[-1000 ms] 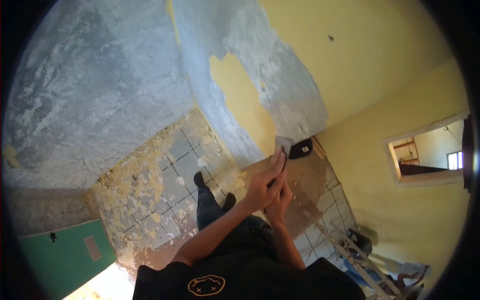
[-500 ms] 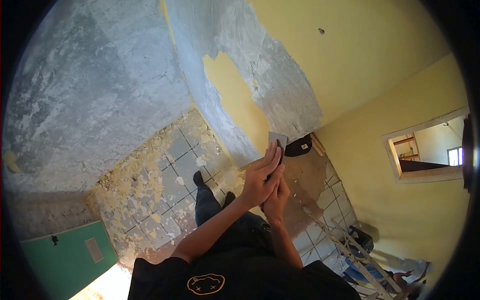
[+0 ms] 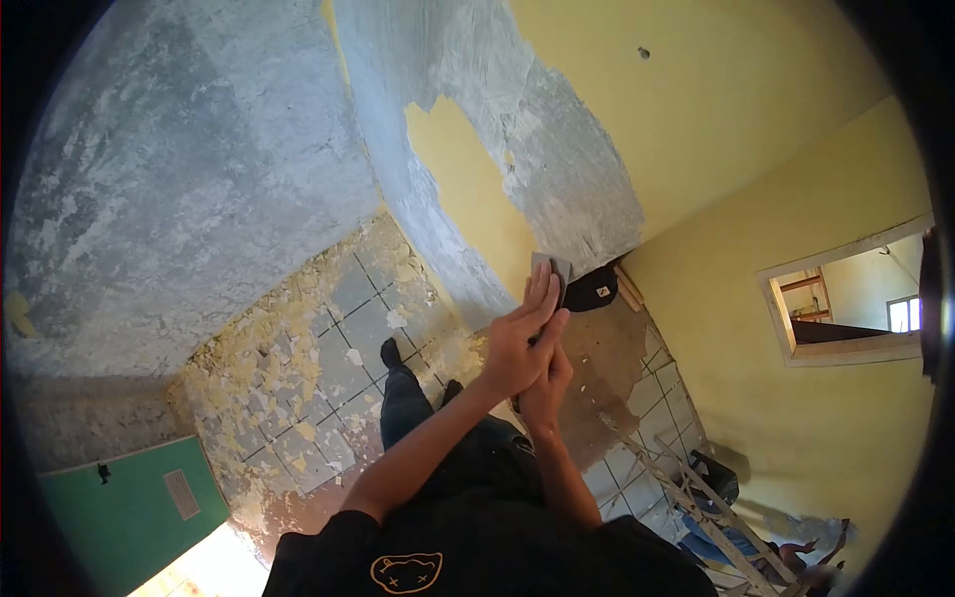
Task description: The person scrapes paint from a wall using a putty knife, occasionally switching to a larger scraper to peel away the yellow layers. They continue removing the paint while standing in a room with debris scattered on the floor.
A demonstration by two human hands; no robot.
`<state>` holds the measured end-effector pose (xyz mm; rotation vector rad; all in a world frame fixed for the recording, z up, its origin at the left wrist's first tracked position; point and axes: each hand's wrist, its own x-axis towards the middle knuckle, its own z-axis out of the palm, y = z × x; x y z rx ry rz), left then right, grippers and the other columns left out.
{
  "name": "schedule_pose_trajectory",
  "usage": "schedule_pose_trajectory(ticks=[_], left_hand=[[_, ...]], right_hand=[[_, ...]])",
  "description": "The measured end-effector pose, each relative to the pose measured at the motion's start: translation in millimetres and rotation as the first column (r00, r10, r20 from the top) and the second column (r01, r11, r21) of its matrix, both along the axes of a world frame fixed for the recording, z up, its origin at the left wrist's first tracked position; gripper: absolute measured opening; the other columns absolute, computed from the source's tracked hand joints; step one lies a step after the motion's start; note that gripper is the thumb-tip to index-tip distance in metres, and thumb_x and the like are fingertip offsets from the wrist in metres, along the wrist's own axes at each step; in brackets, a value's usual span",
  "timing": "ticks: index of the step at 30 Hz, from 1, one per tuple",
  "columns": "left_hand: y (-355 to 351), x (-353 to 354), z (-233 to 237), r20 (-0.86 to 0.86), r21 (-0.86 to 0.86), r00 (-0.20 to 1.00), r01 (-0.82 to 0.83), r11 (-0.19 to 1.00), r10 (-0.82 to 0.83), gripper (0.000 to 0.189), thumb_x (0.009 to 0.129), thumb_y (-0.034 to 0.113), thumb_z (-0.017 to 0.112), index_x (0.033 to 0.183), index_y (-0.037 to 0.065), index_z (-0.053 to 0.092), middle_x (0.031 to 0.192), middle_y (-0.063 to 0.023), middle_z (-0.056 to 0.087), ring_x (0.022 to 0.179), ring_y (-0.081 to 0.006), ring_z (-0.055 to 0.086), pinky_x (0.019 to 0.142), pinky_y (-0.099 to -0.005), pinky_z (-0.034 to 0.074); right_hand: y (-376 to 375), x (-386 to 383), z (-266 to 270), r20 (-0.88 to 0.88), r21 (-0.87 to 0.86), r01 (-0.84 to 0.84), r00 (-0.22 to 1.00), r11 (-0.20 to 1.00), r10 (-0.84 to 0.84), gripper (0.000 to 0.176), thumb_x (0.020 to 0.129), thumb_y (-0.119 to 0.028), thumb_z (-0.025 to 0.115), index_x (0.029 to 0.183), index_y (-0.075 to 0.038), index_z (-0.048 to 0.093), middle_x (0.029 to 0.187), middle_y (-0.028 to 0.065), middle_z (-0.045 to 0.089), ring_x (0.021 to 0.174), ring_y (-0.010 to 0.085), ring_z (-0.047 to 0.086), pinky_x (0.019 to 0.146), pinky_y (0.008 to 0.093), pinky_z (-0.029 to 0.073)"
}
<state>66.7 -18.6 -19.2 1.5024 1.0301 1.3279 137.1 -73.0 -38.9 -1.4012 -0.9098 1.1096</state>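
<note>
A scraper (image 3: 551, 263) with a flat grey blade meets the wall at the lower edge of the yellow paint patch (image 3: 468, 179). My right hand (image 3: 544, 396) is closed round its handle, which is mostly hidden. Over it lies my left hand (image 3: 519, 346), fingers stretched along the back of the blade and gripping the tool together with the right. Bare grey plaster (image 3: 572, 159) surrounds much of the patch, and yellow paint (image 3: 726, 109) covers the wall farther right.
Paint flakes (image 3: 284, 383) litter the tiled floor (image 3: 348, 294) by my feet. A black cap (image 3: 593, 291) lies at the wall's foot. At lower right stands a ladder (image 3: 686, 497), with a person partly visible behind it. A green door (image 3: 134, 512) is at lower left.
Both hands and the scraper have shifted very slightly up along the wall, and the view has moved a little. The grip looks the same.
</note>
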Motion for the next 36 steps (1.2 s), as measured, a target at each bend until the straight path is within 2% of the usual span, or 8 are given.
schedule_pose_trajectory(ticks=[4, 6, 7, 9, 19, 22, 24, 36], left_hand=[[-7.2, -2.1, 0.4, -0.007, 0.05, 1.0, -0.002, 0.999, 0.003, 0.044, 0.092, 0.01, 0.058, 0.133, -0.002, 0.049, 0.144, -0.0206, 0.041, 0.134, -0.0322, 0.039, 0.105, -0.0364, 0.039], [-14.3, 5.0, -0.9, -0.011, 0.072, 1.0, -0.014, 0.997, 0.014, 0.044, 0.092, 0.011, 0.058, 0.134, -0.001, 0.049, 0.143, -0.021, 0.042, 0.133, -0.0326, 0.04, 0.103, -0.0364, 0.04], [-8.2, 5.6, -3.3, -0.008, 0.078, 1.0, -0.014, 0.997, 0.014, 0.044, 0.092, 0.011, 0.058, 0.134, -0.001, 0.049, 0.143, -0.021, 0.042, 0.133, -0.0326, 0.04, 0.103, -0.0364, 0.04], [5.2, 4.1, -3.9, 0.018, 0.067, 0.999, -0.041, 0.997, 0.04, 0.043, 0.093, 0.011, 0.057, 0.134, -0.001, 0.049, 0.144, -0.0212, 0.041, 0.135, -0.0322, 0.037, 0.106, -0.0364, 0.037], [22.4, -0.2, 8.1, 0.013, 0.053, 0.993, -0.116, 0.992, 0.115, 0.044, 0.094, 0.011, 0.056, 0.135, -0.002, 0.046, 0.145, -0.0218, 0.037, 0.137, -0.0275, 0.033, 0.106, -0.0329, 0.035], [27.1, -20.5, 14.3, 0.022, 0.038, 0.999, -0.023, 0.999, 0.023, 0.046, 0.093, 0.01, 0.056, 0.136, -0.001, 0.045, 0.146, -0.0211, 0.037, 0.137, -0.0287, 0.033, 0.105, -0.0334, 0.036], [2.5, -13.0, 3.6, -0.007, 0.044, 1.0, -0.014, 0.999, 0.014, 0.046, 0.093, 0.01, 0.056, 0.137, 0.0, 0.044, 0.146, -0.0214, 0.036, 0.136, -0.0293, 0.033, 0.104, -0.0339, 0.037], [-6.8, 2.5, 7.4, 0.023, 0.093, 1.0, 0.008, 0.996, -0.01, 0.047, 0.092, 0.01, 0.059, 0.136, -0.002, 0.046, 0.146, -0.021, 0.037, 0.138, -0.0311, 0.032, 0.106, -0.0353, 0.036]], right_hand=[[-4.5, -2.7, -11.0, -0.044, -0.034, 0.052, 0.998, 0.998, -0.053, 0.038, 0.102, -0.025, 0.045, 0.129, 0.001, 0.054, 0.076, 0.0022, 0.06, 0.055, 0.0075, 0.054, 0.046, 0.0245, 0.042], [3.9, -0.7, -37.6, 0.214, 0.471, 0.073, 0.957, 0.879, -0.195, 0.037, 0.102, -0.025, 0.045, 0.128, 0.0, 0.055, 0.068, 0.0014, 0.058, 0.048, 0.0068, 0.05, 0.04, 0.0246, 0.038], [3.2, 3.4, -36.8, 0.216, 0.476, 0.072, 0.956, 0.877, -0.196, 0.037, 0.102, -0.025, 0.045, 0.128, 0.0, 0.055, 0.068, 0.0014, 0.058, 0.048, 0.0068, 0.05, 0.04, 0.0246, 0.038], [1.2, 3.9, -3.3, 0.049, -0.077, 0.004, 0.999, 0.997, 0.0, 0.039, 0.102, -0.024, 0.045, 0.13, 0.001, 0.053, 0.083, 0.0066, 0.065, 0.065, 0.0101, 0.06, 0.054, 0.025, 0.048], [27.3, 3.8, -11.0, 0.135, 0.204, 0.011, 0.99, 0.979, -0.039, 0.042, 0.102, -0.023, 0.044, 0.137, 0.001, 0.047, 0.102, 0.0103, 0.066, 0.085, 0.0113, 0.062, 0.069, 0.0265, 0.051], [29.7, -11.5, 12.1, -0.047, -0.204, -0.089, 0.996, 0.975, 0.081, 0.044, 0.102, -0.024, 0.044, 0.139, 0.001, 0.044, 0.117, 0.0139, 0.062, 0.097, 0.0117, 0.06, 0.078, 0.027, 0.05], [13.8, -16.2, -9.9, 0.184, 0.26, 0.089, 0.973, 0.962, -0.14, 0.038, 0.1, -0.022, 0.048, 0.129, 0.001, 0.054, 0.083, 0.0023, 0.061, 0.067, 0.0066, 0.057, 0.056, 0.0219, 0.045], [-8.9, 1.4, 10.0, -0.03, 0.015, 0.046, 0.999, 0.999, -0.046, 0.032, 0.102, -0.024, 0.043, 0.117, 0.001, 0.058, 0.066, -0.0013, 0.053, 0.045, 0.0033, 0.045, 0.039, 0.0217, 0.033]])
